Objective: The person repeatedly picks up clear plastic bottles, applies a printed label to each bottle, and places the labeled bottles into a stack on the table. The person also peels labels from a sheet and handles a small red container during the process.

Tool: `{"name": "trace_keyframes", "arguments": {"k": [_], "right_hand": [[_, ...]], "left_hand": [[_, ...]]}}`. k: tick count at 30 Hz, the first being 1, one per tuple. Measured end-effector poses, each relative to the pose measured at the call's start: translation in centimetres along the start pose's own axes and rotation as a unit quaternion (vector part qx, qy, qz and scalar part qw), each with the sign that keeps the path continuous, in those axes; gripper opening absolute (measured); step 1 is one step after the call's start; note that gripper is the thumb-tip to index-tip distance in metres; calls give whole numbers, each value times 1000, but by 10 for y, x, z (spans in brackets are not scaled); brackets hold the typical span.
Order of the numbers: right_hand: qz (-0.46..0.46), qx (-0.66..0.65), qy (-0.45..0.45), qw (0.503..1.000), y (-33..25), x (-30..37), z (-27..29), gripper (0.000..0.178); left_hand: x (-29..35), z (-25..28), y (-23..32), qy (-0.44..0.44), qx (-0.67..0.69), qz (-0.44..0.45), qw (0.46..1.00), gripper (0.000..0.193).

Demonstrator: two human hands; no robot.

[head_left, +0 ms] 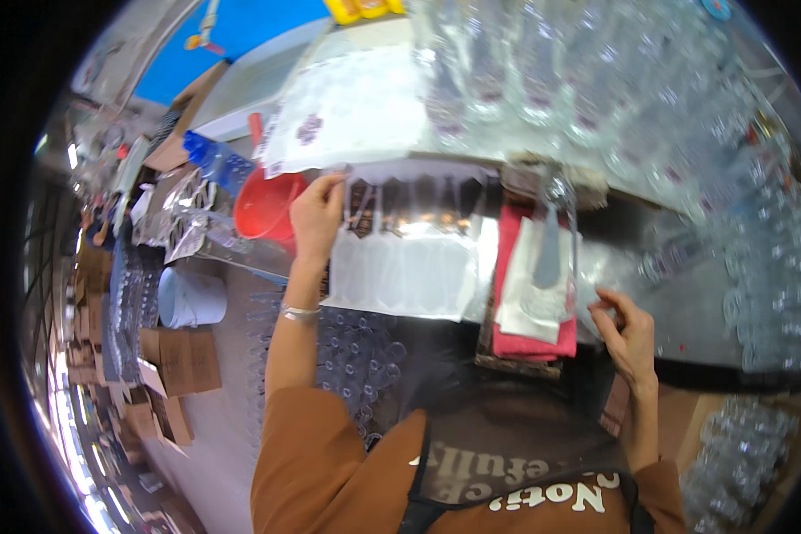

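My left hand (318,218) pinches the upper left corner of a pale sheet (400,271). Dark and gold shapes run along the sheet's upper part, and its lower part is plain white. To its right lies a folded red cloth (510,267) with a white cloth (518,307) on top. A grey, flat-bladed tool (550,249) rests over the white cloth, with something clear around it. Just right of the cloths, my right hand (627,336) has thumb and fingertips drawn together near a blurred clear patch; what they hold, if anything, I cannot make out.
Many clear glass bottles (534,80) stand at the back and right. A red bucket (267,206) sits left, near a blue plastic bottle (218,160). A stack of white printed sheets (347,111) lies behind. More glassware (743,463) fills a carton at lower right. Cartons (180,360) and a white bucket (191,298) stand left.
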State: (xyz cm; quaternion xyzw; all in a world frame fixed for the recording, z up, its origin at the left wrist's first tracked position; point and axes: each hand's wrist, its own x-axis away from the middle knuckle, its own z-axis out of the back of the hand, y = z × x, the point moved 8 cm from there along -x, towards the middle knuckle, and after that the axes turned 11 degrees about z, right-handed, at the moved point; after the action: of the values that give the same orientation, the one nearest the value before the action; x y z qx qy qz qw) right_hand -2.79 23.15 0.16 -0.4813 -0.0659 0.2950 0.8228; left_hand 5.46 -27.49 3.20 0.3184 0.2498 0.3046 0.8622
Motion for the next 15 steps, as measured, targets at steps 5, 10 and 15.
{"name": "trace_keyframes", "arguments": {"k": [5, 10, 15], "right_hand": [[139, 64, -39, 987, -58, -16, -19, 69], [140, 150, -20, 979, -58, -18, -29, 74], [146, 163, -25, 976, -61, -18, -28, 74]], "left_hand": [[59, -73, 47, -254, 352, 170, 885, 30], [92, -84, 176, -217, 277, -69, 934, 24], [146, -86, 255, -89, 46, -442, 891, 27]]}}
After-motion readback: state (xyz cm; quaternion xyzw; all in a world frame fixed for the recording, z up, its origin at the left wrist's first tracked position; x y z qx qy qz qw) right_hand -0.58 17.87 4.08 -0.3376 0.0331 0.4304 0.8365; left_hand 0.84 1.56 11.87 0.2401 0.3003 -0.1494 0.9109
